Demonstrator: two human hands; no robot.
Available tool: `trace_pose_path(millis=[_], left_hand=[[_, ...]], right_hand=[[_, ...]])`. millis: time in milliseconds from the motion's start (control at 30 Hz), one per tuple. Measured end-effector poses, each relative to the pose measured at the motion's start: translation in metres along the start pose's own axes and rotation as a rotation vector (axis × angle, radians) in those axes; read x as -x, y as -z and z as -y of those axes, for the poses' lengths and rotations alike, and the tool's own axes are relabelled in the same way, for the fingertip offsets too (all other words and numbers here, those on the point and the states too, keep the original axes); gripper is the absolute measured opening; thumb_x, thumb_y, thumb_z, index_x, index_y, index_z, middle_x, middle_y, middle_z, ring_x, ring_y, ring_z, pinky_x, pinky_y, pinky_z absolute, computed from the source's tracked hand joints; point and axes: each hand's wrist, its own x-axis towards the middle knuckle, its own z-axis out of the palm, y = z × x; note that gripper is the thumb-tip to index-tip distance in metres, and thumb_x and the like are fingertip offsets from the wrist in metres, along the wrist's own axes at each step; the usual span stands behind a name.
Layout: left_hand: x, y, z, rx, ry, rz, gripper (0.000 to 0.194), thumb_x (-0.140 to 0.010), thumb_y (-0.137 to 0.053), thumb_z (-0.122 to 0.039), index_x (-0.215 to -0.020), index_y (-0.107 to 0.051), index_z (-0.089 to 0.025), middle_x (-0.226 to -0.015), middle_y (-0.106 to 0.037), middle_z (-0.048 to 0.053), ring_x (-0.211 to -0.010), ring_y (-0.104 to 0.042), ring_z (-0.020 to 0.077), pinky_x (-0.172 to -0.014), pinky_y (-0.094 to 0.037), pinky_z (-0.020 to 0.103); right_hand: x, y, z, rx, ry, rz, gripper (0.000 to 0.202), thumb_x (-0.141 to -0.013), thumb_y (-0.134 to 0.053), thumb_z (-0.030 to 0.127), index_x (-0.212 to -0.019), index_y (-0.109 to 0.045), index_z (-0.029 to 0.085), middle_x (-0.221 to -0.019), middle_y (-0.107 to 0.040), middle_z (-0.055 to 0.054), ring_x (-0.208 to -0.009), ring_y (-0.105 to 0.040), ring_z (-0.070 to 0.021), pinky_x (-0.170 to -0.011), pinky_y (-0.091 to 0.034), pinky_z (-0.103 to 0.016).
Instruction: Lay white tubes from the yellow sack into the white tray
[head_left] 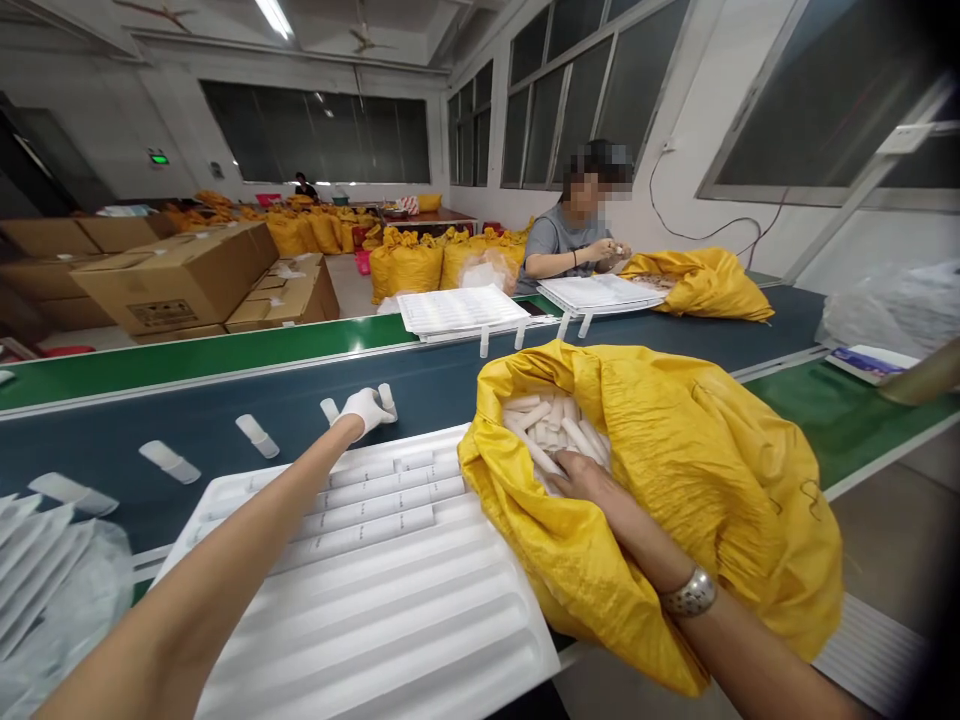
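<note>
My left hand (365, 411), in a white glove, reaches over the dark conveyor belt (292, 388) with its fingers closed on a short white plastic tube (386, 398). Another small tube (329, 409) is just left of it. My right hand (589, 478), with a metal bracelet at the wrist, dips into the mouth of a yellow woven sack (697, 450) full of loose white tubes (559, 425). Its fingers are partly hidden and seem closed on one tube (536, 455). Below my left forearm lies a white ridged tray (397, 600), its upper grooves holding rows of printed tubes (390, 497).
More tubes (257, 436) stand or lie along the belt. Across it a co-worker (566, 235) handles something small beside stacked white trays (465, 310) and another yellow sack (705, 285). Plastic-wrapped trays (45, 580) are at left; cardboard boxes (180, 275) stand behind.
</note>
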Motion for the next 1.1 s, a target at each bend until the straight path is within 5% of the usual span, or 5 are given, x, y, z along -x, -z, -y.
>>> trace_pose_path(millis=[133,267,500,767,1100], left_hand=[[0.04,0.009,-0.008,-0.147,-0.063,0.024,0.041,-0.088,-0.061,-0.036,-0.122,-0.063,-0.016,-0.126,-0.067,0.014,-0.118,-0.061,0.0294,-0.104,-0.044,0.042],[0.08,0.0,-0.019,-0.232,-0.291,0.269,0.038,-0.085,-0.056,-0.048,-0.106,-0.076,-0.024,-0.112,-0.073,0.009,-0.109,-0.064,0.0325,-0.097,-0.046,0.042],[0.087,-0.001,-0.037,-0.263,-0.304,0.356,0.036,-0.083,-0.052,-0.047,-0.092,-0.069,-0.017,-0.105,-0.072,0.016,-0.093,-0.066,0.0356,-0.085,-0.048,0.046],[0.144,0.032,-0.056,0.107,-0.294,0.326,0.046,-0.098,-0.034,-0.059,-0.116,-0.058,-0.024,-0.116,-0.067,0.005,-0.106,-0.062,0.0225,-0.094,-0.048,0.032],[0.244,0.06,-0.069,0.598,-0.232,0.499,0.037,-0.096,-0.054,-0.054,-0.113,-0.065,-0.024,-0.09,-0.06,0.0,-0.075,-0.051,0.015,-0.068,-0.044,0.026]], right_hand=[[-0.019,0.007,-0.005,0.0,0.024,-0.047,0.008,-0.089,-0.063,0.024,-0.094,-0.063,0.018,-0.082,-0.064,-0.004,-0.075,-0.06,-0.0216,-0.076,-0.049,-0.034],[-0.023,0.019,0.008,-0.029,0.129,-0.09,0.015,-0.089,-0.067,0.022,-0.104,-0.063,0.02,-0.098,-0.067,-0.003,-0.081,-0.06,-0.0172,-0.08,-0.048,-0.03],[0.0,0.037,0.042,-0.223,0.281,-0.185,0.022,-0.095,-0.066,0.033,-0.111,-0.057,0.021,-0.092,-0.065,-0.001,-0.075,-0.057,-0.0167,-0.068,-0.046,-0.029],[0.019,0.049,0.09,-0.165,0.51,-0.093,0.03,-0.104,-0.052,0.03,-0.133,-0.056,0.025,-0.127,-0.063,-0.008,-0.119,-0.058,-0.0236,-0.103,-0.046,-0.039],[0.028,0.039,0.119,-0.248,0.701,0.009,0.02,-0.103,-0.058,0.034,-0.117,-0.06,0.02,-0.106,-0.068,-0.008,-0.1,-0.064,-0.0205,-0.089,-0.052,-0.032]])
